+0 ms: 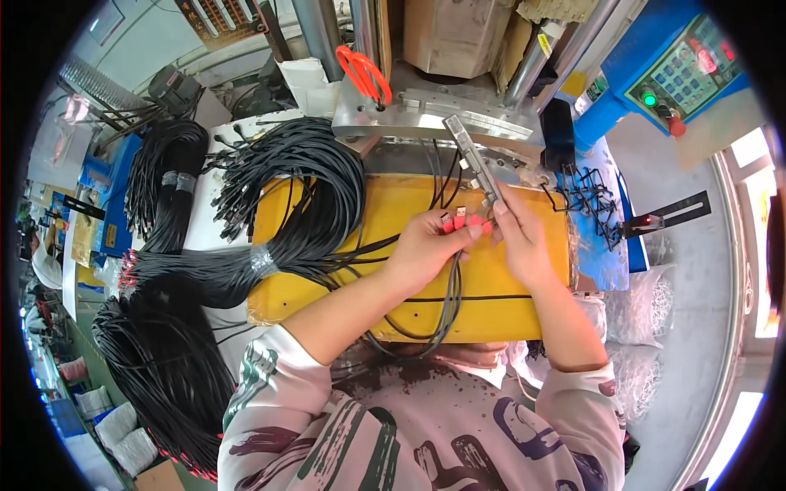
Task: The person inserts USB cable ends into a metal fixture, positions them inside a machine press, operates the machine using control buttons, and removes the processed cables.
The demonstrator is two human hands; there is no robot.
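Note:
My left hand (pixel 422 252) is closed round several black cables, whose USB plugs (pixel 460 216) with red and silver ends stick up past the thumb and fingers. The cables (pixel 450 299) hang in a loop below that hand. In my right hand (pixel 524 241) is the lower end of a narrow metal bar (pixel 473 157), tilted up and to the left, with small light plugs along its side. Both hands meet above a yellow work plate (pixel 499 315), fingertips close together. Exactly how the right fingers touch the nearest plug is hidden.
A large bundle of black cables (pixel 327 172) lies left, tied with clear wrap (pixel 262 260); another hangs beside me. Behind the plate stands a machine with a metal block (pixel 393 119) and orange-handled tool (pixel 363 74). Right are a control panel (pixel 684 74) and black scraps (pixel 591 204).

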